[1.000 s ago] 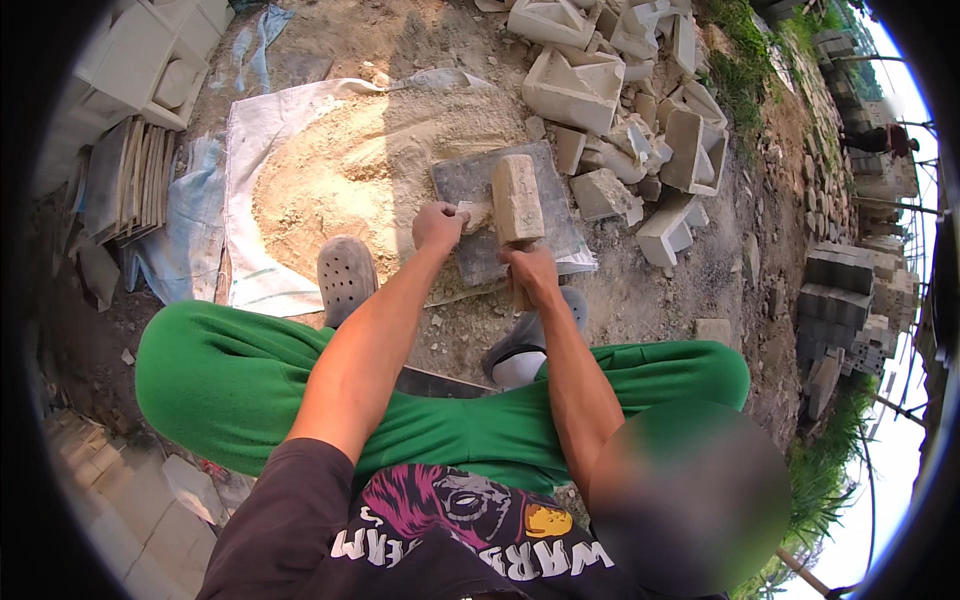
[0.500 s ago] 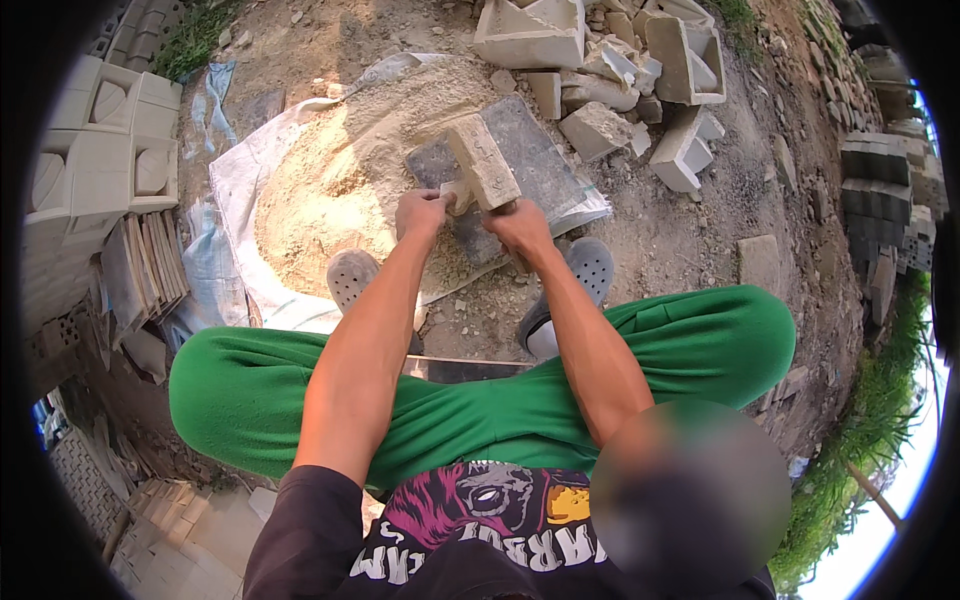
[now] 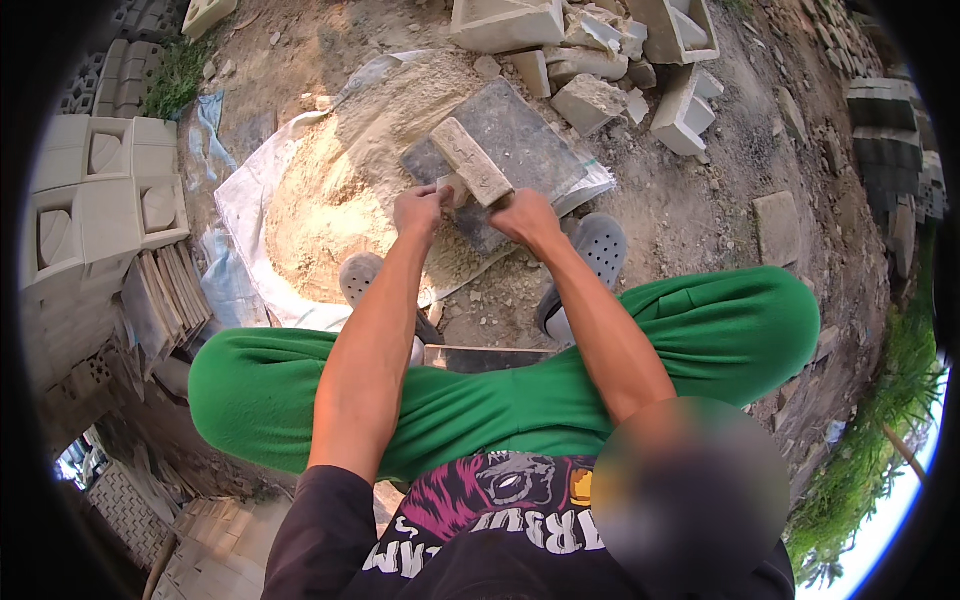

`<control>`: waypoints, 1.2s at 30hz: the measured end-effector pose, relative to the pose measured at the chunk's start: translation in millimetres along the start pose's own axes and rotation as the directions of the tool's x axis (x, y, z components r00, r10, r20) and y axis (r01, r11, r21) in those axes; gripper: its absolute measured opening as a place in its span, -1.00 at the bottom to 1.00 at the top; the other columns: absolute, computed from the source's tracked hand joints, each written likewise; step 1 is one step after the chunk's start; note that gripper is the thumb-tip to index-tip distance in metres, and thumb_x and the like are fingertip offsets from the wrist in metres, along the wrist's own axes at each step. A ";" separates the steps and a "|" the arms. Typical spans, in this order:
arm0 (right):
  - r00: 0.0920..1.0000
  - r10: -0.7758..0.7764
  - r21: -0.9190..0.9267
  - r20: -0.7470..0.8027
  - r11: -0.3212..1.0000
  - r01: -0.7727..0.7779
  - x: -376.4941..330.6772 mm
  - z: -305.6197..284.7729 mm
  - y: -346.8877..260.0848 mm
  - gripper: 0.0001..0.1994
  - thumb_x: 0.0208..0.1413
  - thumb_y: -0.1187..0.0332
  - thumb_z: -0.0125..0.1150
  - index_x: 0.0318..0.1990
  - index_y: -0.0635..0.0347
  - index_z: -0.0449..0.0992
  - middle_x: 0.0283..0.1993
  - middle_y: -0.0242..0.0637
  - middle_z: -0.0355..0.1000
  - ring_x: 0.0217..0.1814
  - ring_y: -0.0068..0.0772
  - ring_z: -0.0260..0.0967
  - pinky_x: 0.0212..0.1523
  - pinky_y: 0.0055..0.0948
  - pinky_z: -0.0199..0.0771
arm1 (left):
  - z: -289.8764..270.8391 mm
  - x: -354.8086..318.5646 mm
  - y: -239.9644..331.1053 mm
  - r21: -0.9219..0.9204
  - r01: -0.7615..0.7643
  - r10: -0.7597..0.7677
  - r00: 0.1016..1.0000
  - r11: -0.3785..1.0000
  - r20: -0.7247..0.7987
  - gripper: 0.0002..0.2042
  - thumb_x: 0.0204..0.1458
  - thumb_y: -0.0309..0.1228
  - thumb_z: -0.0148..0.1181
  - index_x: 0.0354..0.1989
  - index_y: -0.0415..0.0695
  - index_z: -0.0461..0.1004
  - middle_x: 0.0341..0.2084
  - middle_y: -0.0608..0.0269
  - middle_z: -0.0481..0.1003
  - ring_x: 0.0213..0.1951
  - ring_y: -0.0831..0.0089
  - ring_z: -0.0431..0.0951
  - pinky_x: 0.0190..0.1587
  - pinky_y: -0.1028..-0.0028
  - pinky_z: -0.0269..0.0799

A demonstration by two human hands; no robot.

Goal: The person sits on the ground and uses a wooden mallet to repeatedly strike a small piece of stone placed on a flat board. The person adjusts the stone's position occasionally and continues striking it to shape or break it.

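Observation:
A dusty tan, brick-shaped block (image 3: 470, 162) slants over a dark grey board (image 3: 540, 140), its far end leaning left. My right hand (image 3: 525, 218) is closed around the near end of this block. On the block's left side, my left hand (image 3: 418, 213) pinches a small pale flat piece (image 3: 453, 187), close to or against the block; contact is hard to tell. Fine pale sand (image 3: 330, 200) lies heaped on a white woven sheet (image 3: 240, 215), just left of my left hand, and spreads partly onto the board.
Broken pale blocks (image 3: 590, 105) are piled beyond the board. Moulded hollow blocks (image 3: 85, 190) stand stacked at the left, beside leaning flat slabs (image 3: 165, 295). Dark stacked blocks (image 3: 885, 125) stand at the far right. My grey clogs (image 3: 600, 250) rest just this side of the board.
The block has turned slightly, its far end swinging left. Both hands keep their holds. The whole view has shifted a little.

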State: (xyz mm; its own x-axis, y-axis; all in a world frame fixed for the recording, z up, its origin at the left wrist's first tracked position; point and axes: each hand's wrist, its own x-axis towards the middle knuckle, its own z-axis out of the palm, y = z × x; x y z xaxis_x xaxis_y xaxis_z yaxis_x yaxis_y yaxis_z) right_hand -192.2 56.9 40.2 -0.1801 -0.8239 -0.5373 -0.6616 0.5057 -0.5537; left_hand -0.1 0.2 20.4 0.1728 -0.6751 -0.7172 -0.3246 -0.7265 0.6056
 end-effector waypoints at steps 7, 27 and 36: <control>0.996 -0.045 0.226 0.072 0.974 0.027 -6.4 -35.6 -25.1 -0.58 -0.23 0.08 0.40 -0.22 0.14 0.66 -0.27 -0.04 0.60 -0.23 0.09 0.56 -0.23 -0.15 0.52 | -2.0 6.2 -13.1 -0.060 -0.031 0.033 0.999 0.998 0.033 -0.66 -0.01 -0.31 0.45 -0.10 -0.23 0.60 -0.42 0.26 0.59 -0.52 0.58 0.47 -0.53 0.53 0.35; 0.970 -0.213 0.355 -0.116 0.903 0.241 -18.6 -39.7 -52.8 -0.66 -0.16 0.18 0.39 -0.43 0.36 0.59 -0.58 -0.11 0.51 -0.53 -0.25 0.52 -0.42 -0.26 0.47 | 5.3 -11.0 -10.8 -0.231 -0.100 0.104 0.995 0.968 0.008 -0.68 -0.01 -0.40 0.43 -0.10 -0.30 0.60 -0.39 0.21 0.62 -0.46 0.52 0.60 -0.43 0.57 0.50; 0.989 0.111 0.116 0.102 0.986 -0.123 -3.8 -15.5 1.8 -0.75 -0.11 0.32 0.37 -0.42 0.39 0.54 -0.60 -0.25 0.48 -0.61 -0.44 0.47 -0.57 -0.36 0.47 | 6.6 -7.8 -6.0 -0.316 0.027 -0.013 0.999 0.949 0.044 -0.84 0.06 -0.47 0.35 -0.19 -0.19 0.64 -0.34 0.22 0.64 -0.37 0.47 0.62 -0.40 0.46 0.53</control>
State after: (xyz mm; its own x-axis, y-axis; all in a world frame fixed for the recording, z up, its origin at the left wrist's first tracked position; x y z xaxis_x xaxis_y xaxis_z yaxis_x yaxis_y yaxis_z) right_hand -204.0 57.0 51.1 -0.1776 -0.7321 -0.6577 -0.5453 0.6295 -0.5535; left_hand -5.6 10.6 20.1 0.1357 -0.6590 -0.7398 -0.0099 -0.7476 0.6641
